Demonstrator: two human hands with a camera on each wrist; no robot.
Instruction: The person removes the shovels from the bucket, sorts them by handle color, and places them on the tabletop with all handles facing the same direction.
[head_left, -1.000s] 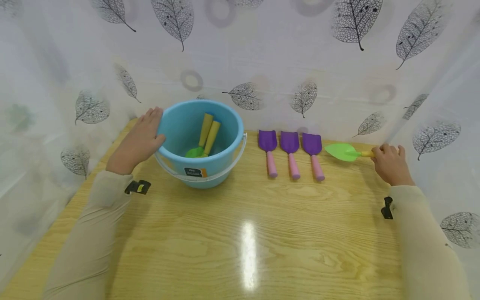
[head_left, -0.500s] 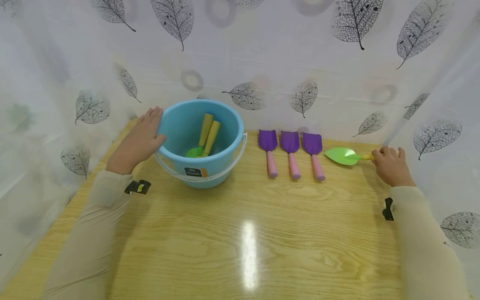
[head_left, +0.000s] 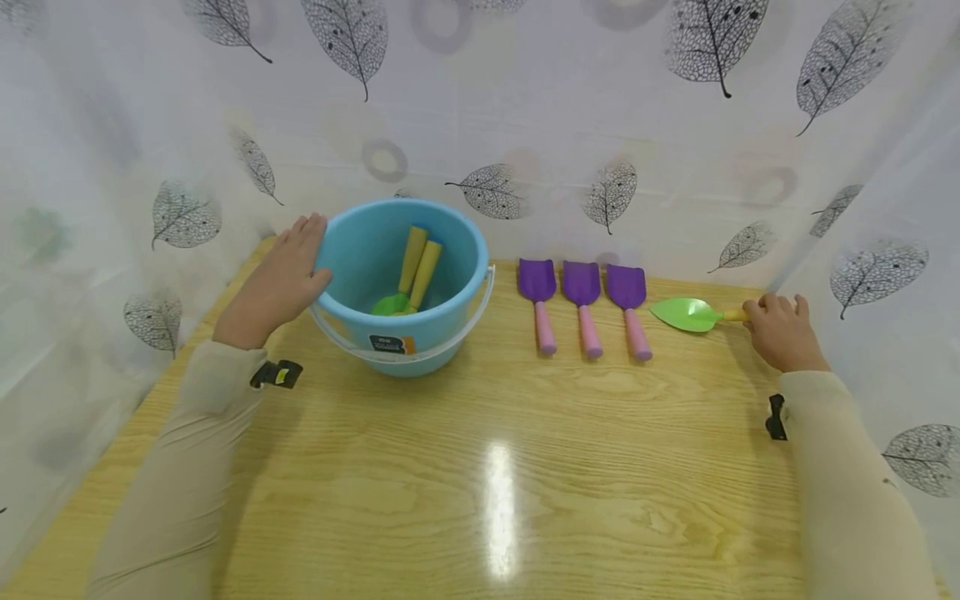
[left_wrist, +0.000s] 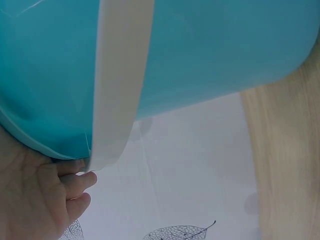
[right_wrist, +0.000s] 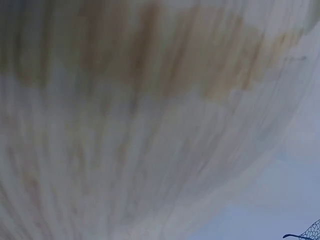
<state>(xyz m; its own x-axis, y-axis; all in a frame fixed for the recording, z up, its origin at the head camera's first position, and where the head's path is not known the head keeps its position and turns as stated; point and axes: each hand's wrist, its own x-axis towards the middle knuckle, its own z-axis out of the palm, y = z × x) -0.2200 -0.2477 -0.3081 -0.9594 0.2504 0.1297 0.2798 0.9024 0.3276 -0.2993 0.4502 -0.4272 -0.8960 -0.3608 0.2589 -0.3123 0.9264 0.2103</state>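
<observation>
In the head view my left hand (head_left: 273, 283) rests against the left rim of a light blue bucket (head_left: 405, 337), fingers straight and thumb at the edge. The left wrist view shows the same fingers (left_wrist: 77, 185) beside the rim and the white bucket handle (left_wrist: 117, 75). Yellow-handled tools (head_left: 424, 275) with green showing below stand inside the bucket. On the right, my right hand (head_left: 783, 332) pinches the yellow handle end of a green toy trowel (head_left: 686, 315), whose blade points left at the table. The right wrist view shows only blurred table surface.
Three purple toy shovels (head_left: 582, 283) with pink handles lie in a row between the bucket and the trowel. A white leaf-print curtain (head_left: 525, 108) hangs behind and beside the wooden table (head_left: 420, 483).
The trowel's blade has come down and slightly toward me, and my right hand has shifted a little with it. My left hand and the bucket have stayed in place.
</observation>
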